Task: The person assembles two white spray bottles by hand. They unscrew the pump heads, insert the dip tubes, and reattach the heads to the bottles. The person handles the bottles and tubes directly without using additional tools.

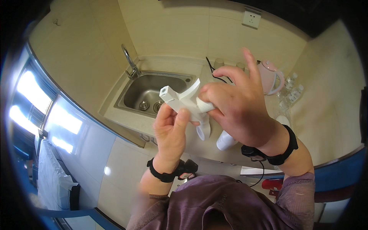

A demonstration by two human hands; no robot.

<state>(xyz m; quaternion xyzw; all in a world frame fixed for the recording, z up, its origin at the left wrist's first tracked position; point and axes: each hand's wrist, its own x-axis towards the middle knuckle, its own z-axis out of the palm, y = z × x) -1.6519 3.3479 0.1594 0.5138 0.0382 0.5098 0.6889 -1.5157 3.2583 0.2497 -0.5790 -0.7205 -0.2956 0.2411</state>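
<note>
white trigger sprayer (183, 102) held up between two hands

the sprayer is in the air over the countertop (132, 122), by the near right corner of the sink (122, 97), its nozzle pointing up and left. the left hand (170, 128) wraps the sprayer's body between thumb and fingers. the right hand (239, 101) pinches the ribbed collar (205, 105) with thumb and forefinger, the other fingers lifted and spread.

if the left grip is too loose, turning force at the collar could twist the body out of it, and the sprayer could drop onto the counter. the collar may also slip, as so few fingers hold it. a white bottle (226, 141) is below the right hand, partly hidden, so a dipping wrist could knock it over. the dark cable (261, 178) at the right wrist could snag.

as for writing, the clear bottles (294, 94) at the back carry labels, but their print is too small to read. none can be made out on the sprayer.
</note>
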